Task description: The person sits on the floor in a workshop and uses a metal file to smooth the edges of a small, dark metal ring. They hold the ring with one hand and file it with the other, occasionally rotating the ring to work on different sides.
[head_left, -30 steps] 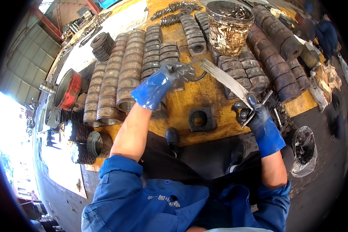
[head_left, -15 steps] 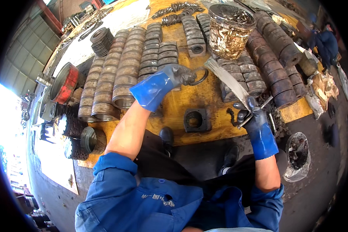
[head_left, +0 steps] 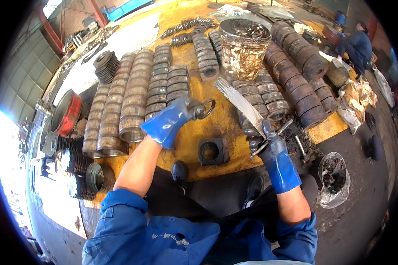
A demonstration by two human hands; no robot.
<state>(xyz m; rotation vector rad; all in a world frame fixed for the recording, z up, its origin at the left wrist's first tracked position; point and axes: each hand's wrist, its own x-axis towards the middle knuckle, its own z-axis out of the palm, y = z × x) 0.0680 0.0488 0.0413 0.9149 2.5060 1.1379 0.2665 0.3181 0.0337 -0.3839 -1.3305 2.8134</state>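
My left hand (head_left: 177, 115), in a blue and grey glove, is closed on a dark metal ring (head_left: 213, 106) above the yellow work surface. My right hand (head_left: 274, 152), gloved alike, grips a long flat pale strip (head_left: 239, 102) that slants up and left towards a smeared bucket. A thin metal rod (head_left: 286, 126) crosses at the same hand; whether it is joined to the strip cannot be made out. Below and between the hands sits a dark square block (head_left: 212, 151) with a round bore.
Rows of cylindrical metal rings (head_left: 135, 106) lie left, more dark rings (head_left: 292, 84) right. The grease-smeared bucket (head_left: 243, 55) stands far centre. Beside my right hand is a dark greasy heap (head_left: 307, 154) with a rod; a bag-lined container (head_left: 334, 174) stands near right. A person (head_left: 357, 46) sits far right.
The whole view has shifted, so the scene sits lower and further left. The ring in my left hand has turned slightly. Both hands keep their hold.
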